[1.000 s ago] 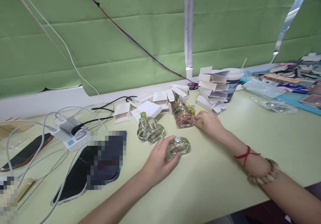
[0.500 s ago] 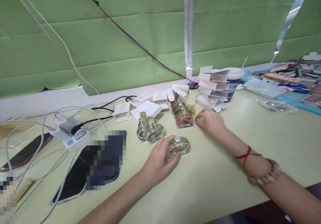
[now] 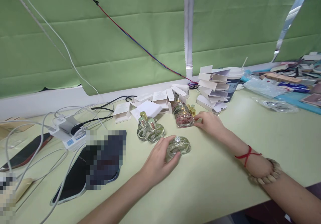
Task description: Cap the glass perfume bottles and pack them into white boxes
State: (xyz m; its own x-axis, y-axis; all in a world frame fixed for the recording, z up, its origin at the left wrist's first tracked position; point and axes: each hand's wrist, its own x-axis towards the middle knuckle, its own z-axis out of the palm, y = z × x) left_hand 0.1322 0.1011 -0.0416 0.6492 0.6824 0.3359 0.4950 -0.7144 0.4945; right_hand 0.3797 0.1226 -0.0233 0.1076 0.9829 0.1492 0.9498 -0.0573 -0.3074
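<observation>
My left hand [image 3: 160,157] is closed around the side of a clear glass perfume bottle [image 3: 184,146] standing on the table. That bottle has a bare metal spray neck and no cap. My right hand [image 3: 209,125] has its thumb and forefinger curled at the right end of a pink perfume bottle [image 3: 185,120]; what sits between the fingertips is hidden. Behind the pink bottle runs a row of more uncapped bottles [image 3: 178,107]. Several gold caps [image 3: 192,108] stand beside that row. Left of these, perfume bottles [image 3: 155,133] wear shiny gold caps.
White boxes [image 3: 146,109] lie along the back, and more open ones are stacked [image 3: 213,87] before a lidded cup [image 3: 233,82]. A power strip [image 3: 67,130] with tangled cables and phones [image 3: 75,174] take up the left. Plastic packets [image 3: 274,104] lie at the right.
My right hand has shifted slightly down and its fingertips now sit closer against the pink bottle's right end. My left hand and its bottle have stayed in place.
</observation>
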